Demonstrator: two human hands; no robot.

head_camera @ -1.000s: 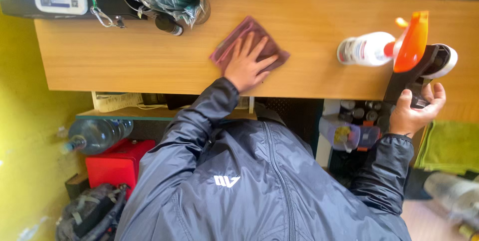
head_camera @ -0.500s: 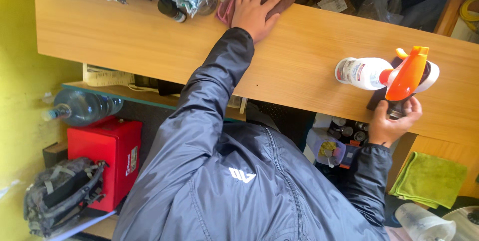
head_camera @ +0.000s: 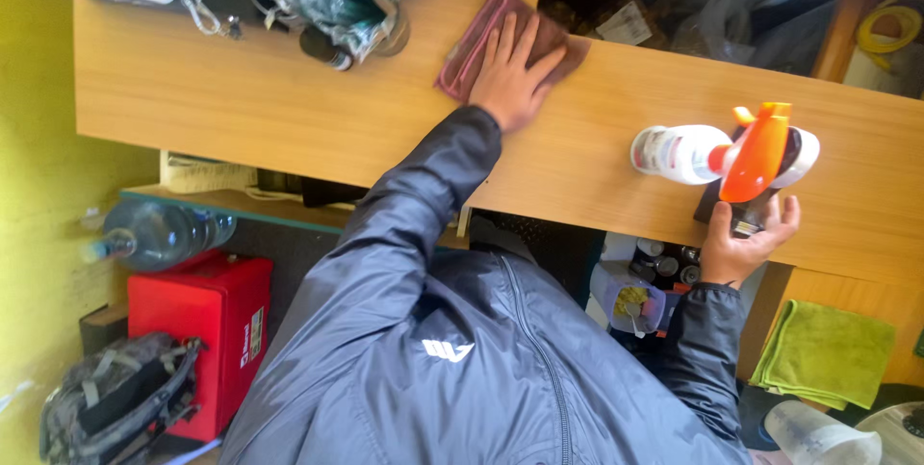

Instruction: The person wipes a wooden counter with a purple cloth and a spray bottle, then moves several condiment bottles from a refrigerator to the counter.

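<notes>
Person wears a dark blue-grey shiny jacket (head_camera: 462, 369) with front zip, small white chest mark, and long sleeves with elastic cuffs.

Left hand (head_camera: 507, 75) flat, right hand (head_camera: 741, 244) curled.

1. There is one view only, from a camera worn on the person's head.
2. It looks steeply down over the jacketed chest and arms to the wooden desk (head_camera: 289, 109).
3. It sits close, so both hands lie within the frame, and the floor clutter below the desk edge shows too.
</notes>
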